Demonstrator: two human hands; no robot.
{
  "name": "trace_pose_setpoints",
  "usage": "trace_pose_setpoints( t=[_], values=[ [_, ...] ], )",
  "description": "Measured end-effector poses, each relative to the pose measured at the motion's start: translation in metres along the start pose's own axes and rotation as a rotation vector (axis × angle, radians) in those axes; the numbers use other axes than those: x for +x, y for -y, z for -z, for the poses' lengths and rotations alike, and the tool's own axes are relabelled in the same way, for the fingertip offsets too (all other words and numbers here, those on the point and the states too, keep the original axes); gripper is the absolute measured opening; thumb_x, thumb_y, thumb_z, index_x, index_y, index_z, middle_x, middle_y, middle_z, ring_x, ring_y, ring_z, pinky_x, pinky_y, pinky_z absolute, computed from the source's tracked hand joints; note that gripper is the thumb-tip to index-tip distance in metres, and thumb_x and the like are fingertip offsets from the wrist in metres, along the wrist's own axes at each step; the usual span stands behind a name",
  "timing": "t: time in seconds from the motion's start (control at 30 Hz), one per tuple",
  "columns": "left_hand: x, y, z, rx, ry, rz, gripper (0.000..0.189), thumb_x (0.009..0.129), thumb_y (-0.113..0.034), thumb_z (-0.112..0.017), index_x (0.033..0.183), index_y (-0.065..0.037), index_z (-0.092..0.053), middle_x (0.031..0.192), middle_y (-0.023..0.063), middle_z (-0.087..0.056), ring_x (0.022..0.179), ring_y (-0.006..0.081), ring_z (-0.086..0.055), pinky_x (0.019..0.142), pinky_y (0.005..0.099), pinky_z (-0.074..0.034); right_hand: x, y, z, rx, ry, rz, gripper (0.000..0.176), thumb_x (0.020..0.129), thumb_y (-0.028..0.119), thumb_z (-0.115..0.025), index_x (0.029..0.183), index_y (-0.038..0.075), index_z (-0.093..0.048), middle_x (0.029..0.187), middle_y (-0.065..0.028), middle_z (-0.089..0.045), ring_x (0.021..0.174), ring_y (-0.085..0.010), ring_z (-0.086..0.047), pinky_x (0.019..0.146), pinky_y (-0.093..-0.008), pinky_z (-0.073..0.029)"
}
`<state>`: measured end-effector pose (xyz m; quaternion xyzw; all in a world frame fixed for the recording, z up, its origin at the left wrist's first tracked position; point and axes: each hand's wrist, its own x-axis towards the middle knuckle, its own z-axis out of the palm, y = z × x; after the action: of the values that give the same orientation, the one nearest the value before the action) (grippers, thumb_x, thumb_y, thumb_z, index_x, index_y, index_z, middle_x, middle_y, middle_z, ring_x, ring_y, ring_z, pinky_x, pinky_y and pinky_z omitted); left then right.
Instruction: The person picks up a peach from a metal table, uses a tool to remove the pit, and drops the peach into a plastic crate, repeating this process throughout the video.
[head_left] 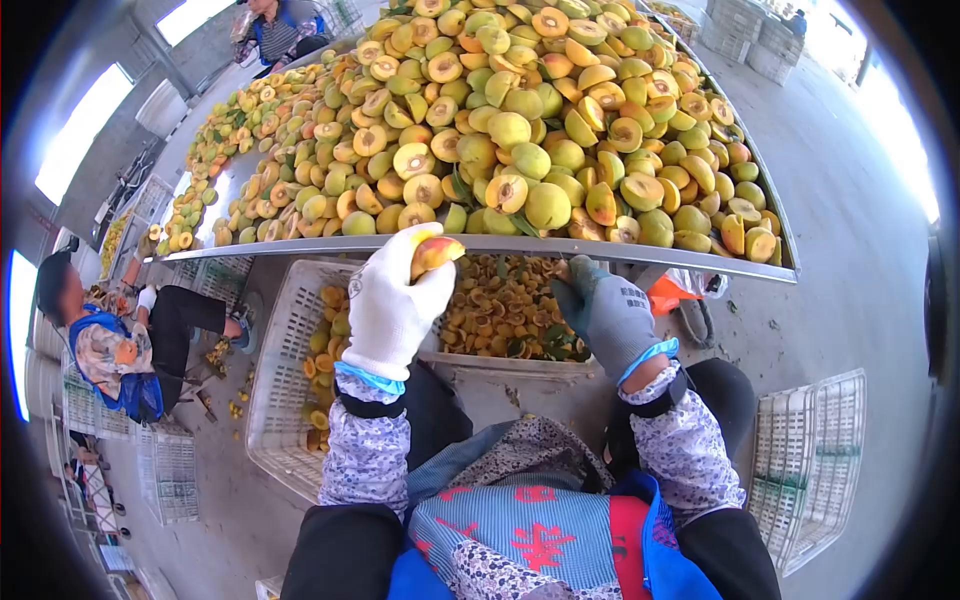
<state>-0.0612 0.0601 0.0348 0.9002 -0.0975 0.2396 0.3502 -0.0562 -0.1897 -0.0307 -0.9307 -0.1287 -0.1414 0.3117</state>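
Note:
My left hand (398, 300), in a white knit glove, is closed around a yellow-red peach piece (436, 256) just in front of the table's rim. My right hand (612, 305), in a grey coated glove, has its fingers curled together below the same rim; what they hold, if anything, is hidden. Before both hands, a metal table (480, 245) bears a large heap of peaches (510, 130), many halved, some with the stone showing. Beneath its edge, a crate of peach halves (515, 310) lies between my hands.
A white basket (285, 385) with more fruit stands by my left leg. Stacked white crates (808, 465) are at my right. One person (120, 345) sits at the left; another (280, 30) is at the far back left. An orange-and-clear bag (680, 288) hangs under the table.

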Motion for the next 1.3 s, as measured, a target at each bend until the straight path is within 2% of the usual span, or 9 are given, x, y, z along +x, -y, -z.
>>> trace_pose_setpoints(
  t=[0.23, 0.5, 0.6, 0.73, 0.9, 0.97, 1.07, 1.13, 1.3],
  values=[
    [-0.028, 0.105, 0.105, 0.979, -0.093, 0.045, 0.051, 0.079, -0.002, -0.065, 0.129, -0.012, -0.064, 0.121, 0.0144, -0.067, 0.109, 0.0338, -0.066, 0.098, 0.0409, -0.050, 0.000, 0.008, 0.004, -0.060, 0.070, -0.033, 0.021, 0.095, 0.028, -0.065, 0.098, 0.007, -0.066, 0.079, -0.0190, -0.070, 0.073, -0.0407, -0.068, 0.064, -0.0511, -0.053],
    [0.095, 0.074, 0.005, 0.222, 0.028, 0.351, 0.069, 0.086, -0.045, -0.068, 0.141, -0.005, -0.055, 0.130, 0.0234, -0.065, 0.126, 0.0369, -0.059, 0.109, 0.0407, -0.042, 0.008, 0.020, -0.006, 0.164, 0.158, 0.035, 0.020, 0.095, 0.027, -0.066, 0.095, 0.007, -0.065, 0.081, -0.0217, -0.069, 0.077, -0.0424, -0.067, 0.067, -0.0514, -0.052],
    [0.149, 0.094, -0.030, 0.229, 0.047, 0.308, 0.080, 0.084, -0.042, -0.069, 0.151, -0.007, -0.043, 0.146, 0.0249, -0.053, 0.136, 0.0360, -0.050, 0.113, 0.0413, -0.040, 0.006, 0.025, -0.012, 0.209, 0.188, 0.042, 0.021, 0.095, 0.027, -0.066, 0.096, 0.007, -0.065, 0.082, -0.0220, -0.069, 0.078, -0.0424, -0.067, 0.069, -0.0512, -0.052],
    [0.173, 0.099, -0.056, 0.594, 0.358, 0.247, 0.047, 0.081, -0.020, -0.067, 0.125, -0.006, -0.059, 0.125, 0.0237, -0.065, 0.120, 0.0408, -0.061, 0.102, 0.0468, -0.048, 0.011, 0.025, -0.012, 0.276, 0.158, 0.058, 0.024, 0.093, 0.025, -0.069, 0.095, 0.002, -0.065, 0.078, -0.0242, -0.066, 0.078, -0.0452, -0.065, 0.065, -0.0508, -0.050],
    [0.154, 0.127, -0.065, 0.339, 0.080, 0.032, 0.049, 0.074, -0.020, -0.077, 0.118, -0.006, -0.063, 0.108, 0.0211, -0.070, 0.102, 0.0383, -0.068, 0.088, 0.0439, -0.054, 0.021, 0.029, -0.015, 0.316, -0.014, 0.152, 0.018, 0.095, 0.024, -0.067, 0.094, 0.006, -0.062, 0.076, -0.0216, -0.065, 0.071, -0.0445, -0.064, 0.060, -0.0524, -0.047],
    [0.144, 0.117, -0.053, -0.037, -0.084, -0.021, 0.057, 0.071, -0.015, -0.082, 0.123, -0.003, -0.065, 0.106, 0.0158, -0.073, 0.092, 0.0257, -0.070, 0.086, 0.0361, -0.055, 0.023, 0.040, -0.008, 0.329, -0.001, 0.142, 0.017, 0.096, 0.019, -0.066, 0.092, 0.003, -0.060, 0.074, -0.0233, -0.062, 0.069, -0.0449, -0.061, 0.059, -0.0501, -0.045],
    [0.139, 0.083, -0.028, -0.179, -0.155, 0.203, 0.050, 0.070, -0.013, -0.085, 0.116, -0.001, -0.068, 0.099, 0.0121, -0.072, 0.089, 0.0217, -0.069, 0.081, 0.0331, -0.056, 0.028, 0.043, -0.024, 0.415, -0.139, 0.232, 0.013, 0.100, 0.010, -0.060, 0.100, -0.002, -0.060, 0.071, -0.0161, -0.057, 0.062, -0.0265, -0.056, 0.058, -0.0397, -0.043],
    [0.132, 0.053, -0.019, -0.891, -0.175, 0.383, 0.042, 0.075, -0.004, -0.082, 0.112, -0.002, -0.063, 0.098, 0.0065, -0.068, 0.085, 0.0149, -0.066, 0.076, 0.0287, -0.056, 0.036, 0.045, -0.032, 0.665, -0.054, 0.129, 0.016, 0.104, 0.014, -0.055, 0.100, -0.001, -0.057, 0.072, -0.0056, -0.049, 0.068, -0.0113, -0.043, 0.058, -0.0294, -0.039],
    [0.090, 0.014, -0.030, -1.205, -0.140, 0.372, 0.038, 0.082, -0.003, -0.077, 0.115, -0.005, -0.056, 0.102, 0.0051, -0.065, 0.091, 0.0132, -0.065, 0.080, 0.0283, -0.055, 0.049, 0.045, -0.039, 0.960, 0.069, -0.148, 0.022, 0.109, 0.020, -0.048, 0.112, 0.001, -0.060, 0.082, 0.0029, -0.056, 0.072, -0.0062, -0.049, 0.061, -0.0257, -0.043]
  ],
)
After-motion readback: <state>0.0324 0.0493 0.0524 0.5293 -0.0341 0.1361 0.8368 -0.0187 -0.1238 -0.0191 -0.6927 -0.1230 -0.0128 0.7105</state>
